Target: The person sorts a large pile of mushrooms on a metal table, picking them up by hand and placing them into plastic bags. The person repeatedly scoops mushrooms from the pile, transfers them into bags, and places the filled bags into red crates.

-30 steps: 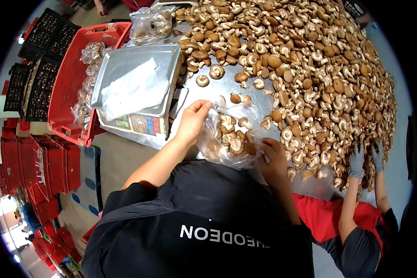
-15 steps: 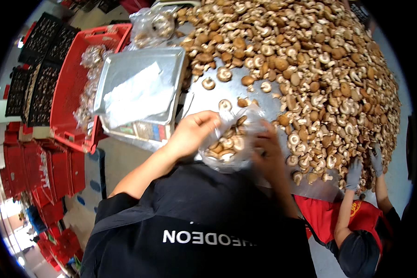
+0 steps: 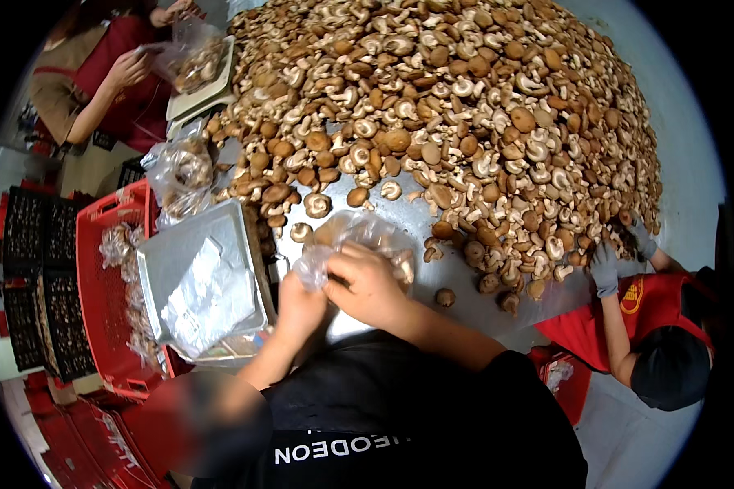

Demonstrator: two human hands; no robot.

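Have brought the right hand (image 3: 369, 284) across to meet the left hand (image 3: 302, 305) since the earlier frame, closing the fingers of both on the gathered neck of a clear plastic bag (image 3: 373, 231). Hold this bag, with shiitake mushrooms (image 3: 403, 262) inside, at the near side of the table (image 3: 473, 316), right of a metal-panned scale (image 3: 181, 259).

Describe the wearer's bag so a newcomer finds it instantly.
Find the huge brown mushroom heap. Below it, over the silver metal table, is a clear plastic bag. Unlike neighbouring bags, the wearer's bare left hand and right hand grip it.
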